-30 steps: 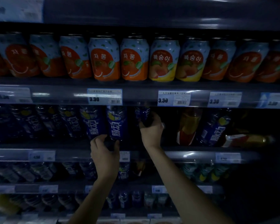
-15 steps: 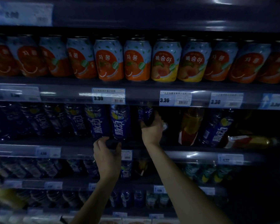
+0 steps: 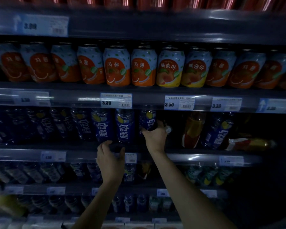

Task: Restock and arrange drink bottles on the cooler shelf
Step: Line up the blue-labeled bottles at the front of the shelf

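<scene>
The right hand (image 3: 155,137) reaches into the shelf (image 3: 76,147) and grips a blue bottle (image 3: 148,120) low down, fingers curled round its base and thumb on the near side. That bottle stands at the right end of the blue row, set back from the edge. The left hand (image 3: 110,156) is half closed, thumb and fingers curved round the dark base of the front bottle (image 3: 124,126) at the shelf's edge; how firmly it holds is too dim to tell. Cans (image 3: 144,68) line the shelf above.
</scene>
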Action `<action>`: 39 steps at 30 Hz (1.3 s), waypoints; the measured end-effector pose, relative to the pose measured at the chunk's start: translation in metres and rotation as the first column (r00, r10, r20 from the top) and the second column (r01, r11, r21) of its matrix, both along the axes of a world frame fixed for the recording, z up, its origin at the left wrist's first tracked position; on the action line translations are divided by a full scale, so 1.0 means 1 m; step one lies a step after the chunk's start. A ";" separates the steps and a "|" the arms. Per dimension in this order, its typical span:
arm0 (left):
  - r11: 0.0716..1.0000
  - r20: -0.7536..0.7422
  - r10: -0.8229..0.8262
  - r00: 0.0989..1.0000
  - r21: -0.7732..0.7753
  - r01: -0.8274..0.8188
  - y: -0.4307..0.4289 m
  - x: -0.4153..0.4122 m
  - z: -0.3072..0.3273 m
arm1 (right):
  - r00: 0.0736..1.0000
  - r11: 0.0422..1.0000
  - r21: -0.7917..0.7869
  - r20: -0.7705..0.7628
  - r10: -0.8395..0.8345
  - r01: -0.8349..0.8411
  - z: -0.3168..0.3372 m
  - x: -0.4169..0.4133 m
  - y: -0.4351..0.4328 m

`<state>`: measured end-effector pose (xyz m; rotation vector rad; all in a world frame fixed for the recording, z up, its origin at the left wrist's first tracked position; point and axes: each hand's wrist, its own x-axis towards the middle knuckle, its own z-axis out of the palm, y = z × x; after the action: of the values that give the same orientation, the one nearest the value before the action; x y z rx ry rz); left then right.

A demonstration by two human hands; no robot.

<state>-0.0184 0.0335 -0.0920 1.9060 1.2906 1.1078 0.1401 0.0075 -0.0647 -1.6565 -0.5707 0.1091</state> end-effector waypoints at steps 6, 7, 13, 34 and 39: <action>1.000 -0.012 -0.026 1.000 -0.016 0.026 -0.004 -0.001 0.004 | 0.996 0.996 0.005 -0.012 -0.086 0.086 -0.002 -0.008 -0.004; 0.999 -0.016 -0.030 0.999 -0.017 0.030 -0.004 -0.002 0.004 | 0.995 0.995 0.015 -0.010 -0.102 0.102 -0.002 -0.010 -0.005; 0.999 -0.012 -0.048 0.999 -0.007 0.048 -0.004 -0.006 0.003 | 0.979 0.978 0.037 -0.018 -0.202 0.203 -0.002 -0.020 -0.005; 0.996 -0.044 -0.085 0.995 0.012 0.085 -0.013 0.006 -0.001 | 0.993 0.994 0.006 0.035 -0.110 0.110 -0.007 -0.029 -0.005; 0.997 -0.051 -0.074 0.996 0.025 0.075 -0.014 0.008 -0.001 | 0.998 0.999 0.038 0.070 -0.011 0.008 -0.019 -0.022 -0.039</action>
<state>-0.0107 0.0197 -0.0932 1.9964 1.2268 1.0513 0.1182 -0.0316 -0.0839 -1.6313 -0.6143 0.0332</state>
